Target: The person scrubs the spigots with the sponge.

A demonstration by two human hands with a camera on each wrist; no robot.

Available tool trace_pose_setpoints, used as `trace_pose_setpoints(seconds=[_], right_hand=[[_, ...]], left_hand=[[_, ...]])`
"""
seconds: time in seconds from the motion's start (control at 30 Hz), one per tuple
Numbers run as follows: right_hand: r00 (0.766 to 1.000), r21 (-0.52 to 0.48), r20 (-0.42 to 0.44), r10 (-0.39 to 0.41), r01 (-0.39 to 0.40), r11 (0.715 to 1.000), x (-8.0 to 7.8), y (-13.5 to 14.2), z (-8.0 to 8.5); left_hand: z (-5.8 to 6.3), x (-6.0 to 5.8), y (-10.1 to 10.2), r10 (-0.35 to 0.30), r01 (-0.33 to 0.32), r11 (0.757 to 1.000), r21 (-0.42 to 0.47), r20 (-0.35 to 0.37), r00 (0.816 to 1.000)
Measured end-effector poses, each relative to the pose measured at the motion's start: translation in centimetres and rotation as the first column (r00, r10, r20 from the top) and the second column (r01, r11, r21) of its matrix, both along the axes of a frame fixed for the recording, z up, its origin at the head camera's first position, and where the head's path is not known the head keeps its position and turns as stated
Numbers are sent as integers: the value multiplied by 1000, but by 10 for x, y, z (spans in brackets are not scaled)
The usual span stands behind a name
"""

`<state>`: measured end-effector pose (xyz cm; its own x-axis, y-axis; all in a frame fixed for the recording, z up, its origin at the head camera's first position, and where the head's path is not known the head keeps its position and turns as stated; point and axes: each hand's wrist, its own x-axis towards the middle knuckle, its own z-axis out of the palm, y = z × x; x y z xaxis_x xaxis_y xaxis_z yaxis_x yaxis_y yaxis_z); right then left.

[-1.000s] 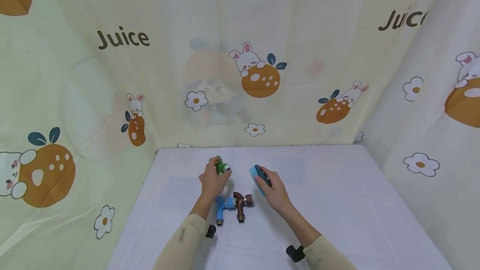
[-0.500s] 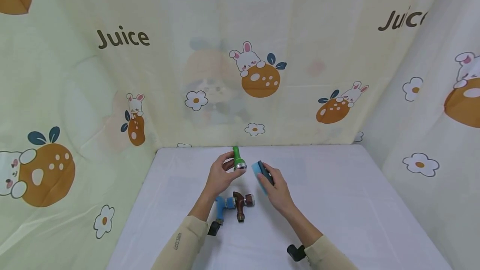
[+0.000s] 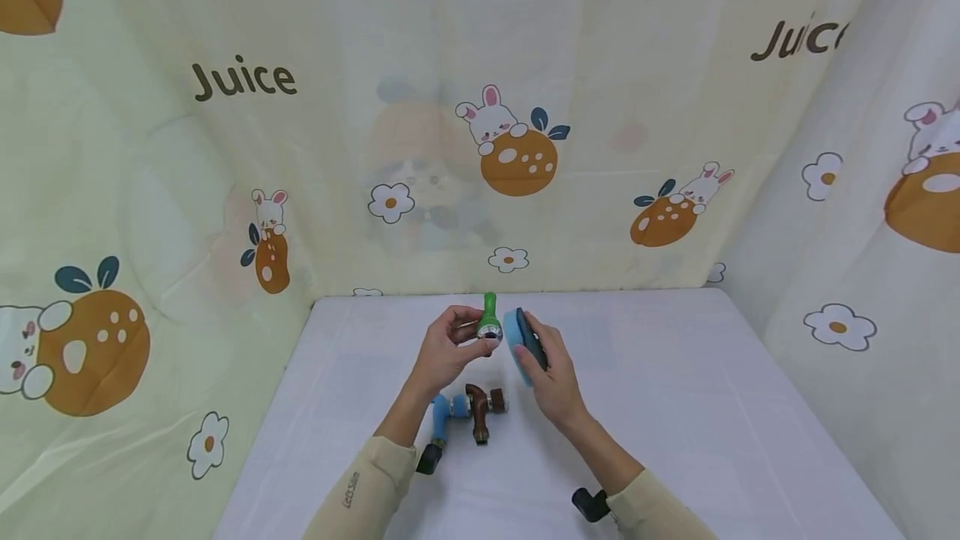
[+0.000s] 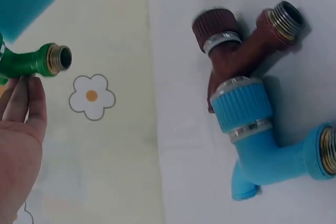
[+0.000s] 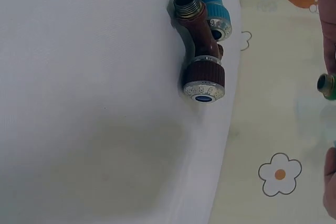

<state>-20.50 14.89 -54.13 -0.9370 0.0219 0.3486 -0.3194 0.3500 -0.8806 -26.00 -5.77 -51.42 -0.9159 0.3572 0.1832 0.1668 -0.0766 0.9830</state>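
In the head view my left hand (image 3: 441,355) pinches a green faucet (image 3: 490,317) by its silver-ringed knob end, raised above the table. Its threaded brass inlet shows in the left wrist view, above the fingertips (image 4: 37,95). My right hand (image 3: 557,377) grips a light blue sponge with a dark handle-like back (image 3: 513,340), close to the right of the green faucet; I cannot tell whether they touch. A blue faucet (image 3: 440,417) and a brown faucet (image 3: 478,413) lie side by side on the table below the hands.
The table (image 3: 660,407) has a white cover and is bounded behind by a printed curtain (image 3: 427,148), with more curtain at both sides. Black wrist-worn devices sit under each forearm, the left one (image 3: 430,458) beside the blue faucet.
My left hand has lifted the green faucet and carried it right, toward the sponge. My right hand has shifted the sponge slightly up. The blue and brown faucets stay put.
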Motion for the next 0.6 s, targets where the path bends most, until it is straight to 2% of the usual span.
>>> trace_pose_setpoints(seconds=[0.17,0.43,0.6], right_hand=[[988,35,-145,48,-43,998,5,-5,7],[972,112,-219,88,-64,992,9,-10,10],[963,158,-264,50,-7,987,10,-11,10]], left_hand=[[7,3,1,-68,67,997,33,17,998],[17,7,-1,-152,151,988,45,39,988],[20,7,-3,-196,196,981,-4,3,981]])
